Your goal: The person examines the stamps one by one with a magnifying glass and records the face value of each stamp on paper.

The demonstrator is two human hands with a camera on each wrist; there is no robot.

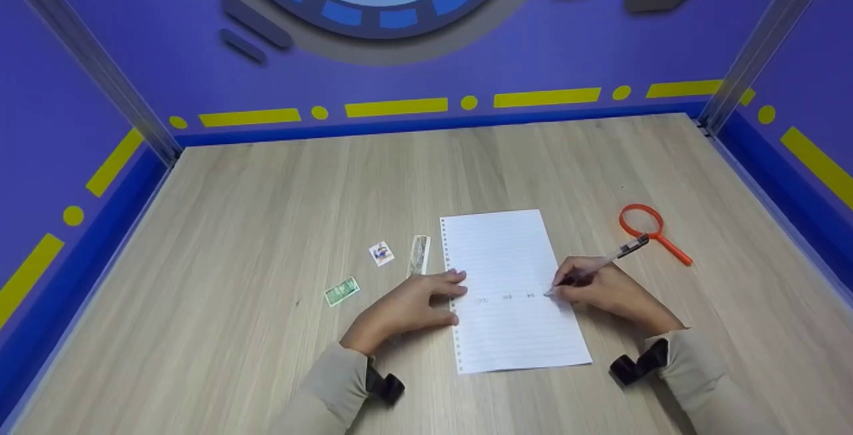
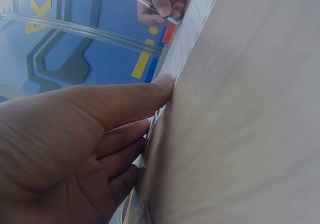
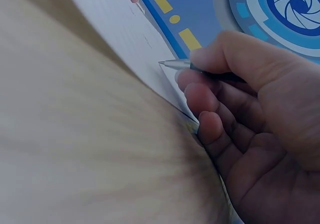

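A lined sheet of paper [image 1: 503, 248] with punched holes down its left side lies on the table, bearing a short row of small handwritten marks across its middle. My right hand [image 1: 603, 288] pinches a pen [image 1: 610, 257] whose tip is at the right end of that row. In the right wrist view the pen's silver tip [image 3: 175, 64] sticks out past the thumb and index finger. On the sheet's left edge rest the fingertips and thumb of my left hand [image 1: 413, 305], the fingers fairly straight. The left wrist view shows that thumb [image 2: 162, 82] touching the holed edge.
Left of the sheet lie a green stamp-like piece [image 1: 342, 292], a small white-bordered picture piece [image 1: 381, 254] and a narrow strip [image 1: 420, 252] partly behind my left hand. An orange magnifying glass [image 1: 674, 248] is on the right. Blue-purple walls bound the wooden table [image 1: 233, 235].
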